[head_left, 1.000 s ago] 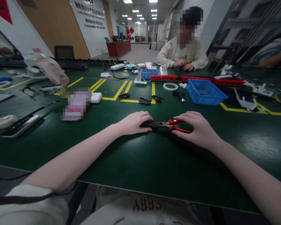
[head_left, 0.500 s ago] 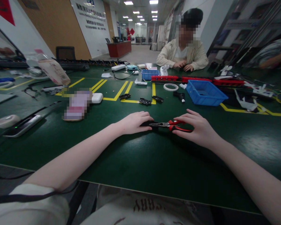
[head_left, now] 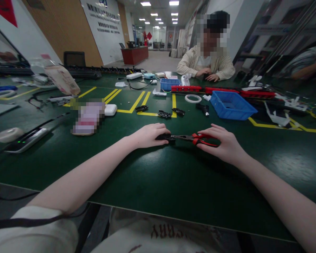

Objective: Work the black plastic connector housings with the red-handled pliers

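Note:
My left hand (head_left: 152, 135) is closed on a small black part (head_left: 163, 136), holding it low over the green table (head_left: 147, 182). Much of the part is hidden under the fingers. Red-handled needle-nose pliers (head_left: 196, 138) lie across my right hand (head_left: 222, 142), with thumb and fingers on the two handles. Their jaws point left and reach the right end of the black part; whether they bite on it is too small to tell. Beyond my hands lie several small black parts (head_left: 164, 114) of a similar look.
A blue bin (head_left: 231, 112) stands at the right, with a black object (head_left: 202, 109) and a white ring (head_left: 192, 98) beside it. A phone (head_left: 86, 119) and white case (head_left: 110, 110) lie left. Across the table sits a person (head_left: 206, 63) near red strips (head_left: 186, 89).
The pliers have moved slightly right, and their jaws look more closed. My left hand has shifted a little left with the black part, whose right end now shows more.

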`<state>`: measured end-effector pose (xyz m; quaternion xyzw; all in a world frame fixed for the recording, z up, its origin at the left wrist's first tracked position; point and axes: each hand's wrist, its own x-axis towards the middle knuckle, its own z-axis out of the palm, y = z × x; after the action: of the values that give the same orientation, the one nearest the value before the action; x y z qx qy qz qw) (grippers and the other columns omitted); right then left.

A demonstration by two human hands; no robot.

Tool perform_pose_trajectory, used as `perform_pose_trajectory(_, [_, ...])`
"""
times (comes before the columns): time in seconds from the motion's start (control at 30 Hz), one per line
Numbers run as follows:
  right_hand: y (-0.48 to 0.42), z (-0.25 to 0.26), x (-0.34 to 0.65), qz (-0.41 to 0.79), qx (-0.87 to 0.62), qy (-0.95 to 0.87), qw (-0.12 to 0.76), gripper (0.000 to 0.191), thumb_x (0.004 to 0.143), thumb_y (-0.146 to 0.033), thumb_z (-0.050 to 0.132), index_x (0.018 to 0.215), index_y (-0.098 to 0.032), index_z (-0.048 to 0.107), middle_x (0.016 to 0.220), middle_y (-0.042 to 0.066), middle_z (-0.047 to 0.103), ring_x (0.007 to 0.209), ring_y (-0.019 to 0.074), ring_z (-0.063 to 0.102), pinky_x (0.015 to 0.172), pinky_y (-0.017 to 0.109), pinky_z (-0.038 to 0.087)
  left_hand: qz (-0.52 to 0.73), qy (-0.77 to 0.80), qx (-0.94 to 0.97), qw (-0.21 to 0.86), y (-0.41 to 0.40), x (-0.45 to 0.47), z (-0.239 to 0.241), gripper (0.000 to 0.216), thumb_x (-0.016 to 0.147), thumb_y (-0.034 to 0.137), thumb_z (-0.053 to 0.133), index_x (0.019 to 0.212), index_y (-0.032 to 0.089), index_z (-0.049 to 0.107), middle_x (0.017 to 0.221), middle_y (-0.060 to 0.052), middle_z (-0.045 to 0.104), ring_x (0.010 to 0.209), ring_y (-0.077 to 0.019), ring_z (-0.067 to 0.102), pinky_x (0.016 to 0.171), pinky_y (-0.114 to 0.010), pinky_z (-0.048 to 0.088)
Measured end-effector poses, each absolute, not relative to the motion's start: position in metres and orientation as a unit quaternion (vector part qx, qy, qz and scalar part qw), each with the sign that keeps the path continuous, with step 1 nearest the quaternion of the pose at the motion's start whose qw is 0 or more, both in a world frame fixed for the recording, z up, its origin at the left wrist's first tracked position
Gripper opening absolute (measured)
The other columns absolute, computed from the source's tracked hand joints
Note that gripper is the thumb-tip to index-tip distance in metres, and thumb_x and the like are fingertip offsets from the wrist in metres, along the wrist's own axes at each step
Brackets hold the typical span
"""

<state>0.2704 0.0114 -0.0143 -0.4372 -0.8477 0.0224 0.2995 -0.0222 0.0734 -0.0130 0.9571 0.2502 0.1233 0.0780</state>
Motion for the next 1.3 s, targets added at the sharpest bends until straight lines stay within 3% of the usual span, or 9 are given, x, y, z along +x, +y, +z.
perform_pose_trajectory(0.33, [0.0092, -0.0174, 0.2661, 0.051, -0.453, -0.839, 0.298, 0.031, 0.078, -0.042, 0.066, 0.102, -0.023, 0.066, 0.1, 0.005, 0.072, 0.094, 0.0235, 0.067, 0.103, 0.056, 0.04, 0.116, 0.239, 0.963, 0.046, 0.072, -0.0205, -0.0138, 0.035, 0.092, 0.04, 0.053, 0.117, 0.015, 0.057, 0.108, -0.008, 0.06, 0.096, -0.0208, 0.057, 0.079, -0.03, 0.045])
perform_pose_trajectory(0.47, [0.0067, -0.0164, 0.2654, 0.104, -0.486, -0.817, 0.294, 0.031, 0.078, -0.042, 0.066, 0.103, -0.023, 0.066, 0.101, 0.006, 0.071, 0.09, 0.0236, 0.067, 0.083, 0.047, 0.055, 0.115, 0.237, 0.964, 0.037, 0.0726, -0.0207, -0.0167, 0.037, 0.092, 0.042, 0.051, 0.118, 0.016, 0.057, 0.109, -0.009, 0.06, 0.096, -0.0218, 0.057, 0.079, -0.032, 0.044])
perform_pose_trajectory(0.67, [0.007, -0.0197, 0.2649, 0.149, -0.502, -0.802, 0.286, 0.031, 0.078, -0.043, 0.065, 0.101, -0.023, 0.066, 0.095, 0.005, 0.071, 0.081, 0.0222, 0.067, 0.07, 0.04, 0.057, 0.12, 0.242, 0.962, 0.045, 0.0726, -0.0202, -0.0184, 0.038, 0.092, 0.044, 0.051, 0.118, 0.018, 0.057, 0.109, -0.008, 0.06, 0.092, -0.0208, 0.057, 0.078, -0.031, 0.043])
perform_pose_trajectory(1.0, [0.0037, -0.0143, 0.2717, 0.019, -0.434, -0.863, 0.259, 0.033, 0.077, -0.037, 0.067, 0.107, -0.024, 0.062, 0.102, 0.007, 0.066, 0.09, 0.0241, 0.065, 0.075, 0.04, 0.056, 0.122, 0.227, 0.964, 0.064, 0.0731, -0.0178, -0.02, 0.037, 0.091, 0.044, 0.053, 0.119, 0.019, 0.058, 0.108, -0.007, 0.059, 0.092, -0.0201, 0.056, 0.078, -0.031, 0.041])
perform_pose_trajectory(1.3, [0.0017, -0.0154, 0.2672, 0.013, -0.425, -0.867, 0.258, 0.033, 0.078, -0.036, 0.066, 0.108, -0.024, 0.061, 0.103, 0.007, 0.066, 0.091, 0.024, 0.065, 0.076, 0.039, 0.055, 0.128, 0.224, 0.964, 0.063, 0.0719, -0.0166, -0.0208, 0.036, 0.09, 0.041, 0.055, 0.117, 0.017, 0.058, 0.107, -0.008, 0.059, 0.094, -0.0208, 0.055, 0.078, -0.031, 0.042])
